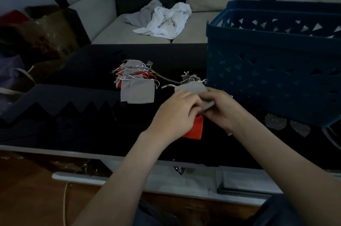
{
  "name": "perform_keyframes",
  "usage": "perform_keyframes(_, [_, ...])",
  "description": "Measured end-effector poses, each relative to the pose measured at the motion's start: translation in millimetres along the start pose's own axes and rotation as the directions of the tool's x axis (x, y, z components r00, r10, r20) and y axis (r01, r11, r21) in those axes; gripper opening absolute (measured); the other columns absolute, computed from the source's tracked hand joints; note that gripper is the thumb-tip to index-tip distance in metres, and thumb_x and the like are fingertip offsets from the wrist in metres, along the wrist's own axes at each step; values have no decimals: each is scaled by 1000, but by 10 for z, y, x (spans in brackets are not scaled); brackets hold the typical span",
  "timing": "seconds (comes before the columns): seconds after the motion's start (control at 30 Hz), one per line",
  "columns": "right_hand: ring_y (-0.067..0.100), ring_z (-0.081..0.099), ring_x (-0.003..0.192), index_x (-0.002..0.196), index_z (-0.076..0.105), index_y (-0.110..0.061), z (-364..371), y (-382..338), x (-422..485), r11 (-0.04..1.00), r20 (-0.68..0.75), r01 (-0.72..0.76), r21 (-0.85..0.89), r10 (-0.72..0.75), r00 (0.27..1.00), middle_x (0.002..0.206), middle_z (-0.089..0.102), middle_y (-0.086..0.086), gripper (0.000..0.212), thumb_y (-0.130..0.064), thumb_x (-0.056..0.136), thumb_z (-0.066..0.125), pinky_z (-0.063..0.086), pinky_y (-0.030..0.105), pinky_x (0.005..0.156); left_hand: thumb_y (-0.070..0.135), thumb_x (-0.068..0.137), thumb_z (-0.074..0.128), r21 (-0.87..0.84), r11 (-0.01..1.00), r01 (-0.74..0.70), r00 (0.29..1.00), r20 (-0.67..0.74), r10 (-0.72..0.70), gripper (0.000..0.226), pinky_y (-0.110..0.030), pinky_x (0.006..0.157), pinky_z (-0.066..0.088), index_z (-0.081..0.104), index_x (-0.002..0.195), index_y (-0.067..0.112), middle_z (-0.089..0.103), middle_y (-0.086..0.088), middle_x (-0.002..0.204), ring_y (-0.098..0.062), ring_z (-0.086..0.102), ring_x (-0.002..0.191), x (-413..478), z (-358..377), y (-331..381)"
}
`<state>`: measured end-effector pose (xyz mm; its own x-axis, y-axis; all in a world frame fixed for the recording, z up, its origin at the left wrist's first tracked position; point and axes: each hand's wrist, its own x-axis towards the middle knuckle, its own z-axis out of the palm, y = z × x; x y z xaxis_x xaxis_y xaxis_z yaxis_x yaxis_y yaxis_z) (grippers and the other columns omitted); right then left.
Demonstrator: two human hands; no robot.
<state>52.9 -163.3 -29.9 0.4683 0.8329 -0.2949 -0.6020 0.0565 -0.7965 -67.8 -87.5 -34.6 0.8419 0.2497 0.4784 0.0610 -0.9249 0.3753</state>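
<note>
A small grey drawstring pouch is held over the dark table between both hands. My left hand grips its near left side with curled fingers. My right hand pinches its right side, thumb on top. Under my hands a red pouch lies flat on the table, partly hidden. A pile of grey and red pouches with white strings lies to the left, two grey ones in front. Another grey pouch lies just behind my hands.
A blue plastic basket stands on the table at the right, close to my right hand. Behind the dark table is a sofa with crumpled white and grey cloths. A cardboard box sits far left. Grey round patches lie under the basket's front.
</note>
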Motion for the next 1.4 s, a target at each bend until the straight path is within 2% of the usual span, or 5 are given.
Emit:
perform_keyframes(0.33, [24,63,102,123,54,-18,-202,-80,-112,982,51,131,-139,-125,991,118,62,10,42,6,88,49,54,33,76,58,97,21,-265,691,672,735,126,-666,66,-29,71,47,67,80,14,68,-1,83,-14,62,77,81,-72,-19])
perform_keyframes(0.5, [20,64,94,118,57,-20,-258,-124,-250,964,103,116,-237,-94,990,113,64,7,39,4,88,49,54,28,70,41,102,32,-754,296,587,673,251,-695,44,-18,65,51,69,97,19,73,3,83,-4,68,74,182,-36,88])
perform_keyframes(1.0, [14,68,77,60,62,-18,-370,-128,-224,956,144,234,175,-260,955,64,62,1,35,-28,88,45,57,26,75,37,103,36,-858,-151,491,536,434,-724,48,-22,61,48,48,62,14,73,-5,77,-9,64,61,265,-45,187])
perform_keyframes(1.17, [9,46,46,72,46,-11,-378,-126,-177,962,15,229,148,-234,972,45,38,-4,35,-22,102,33,54,25,68,35,103,36,-829,-58,556,497,388,-776,48,-16,38,25,37,58,18,59,5,48,-4,33,35,227,-47,27])
perform_keyframes(1.4, [6,40,47,92,59,-10,-226,-64,-349,747,187,399,-532,-355,916,50,42,-4,23,-11,101,39,40,17,52,37,104,33,-712,207,671,621,388,-681,43,-23,46,25,53,72,16,35,11,39,-8,30,43,200,11,49])
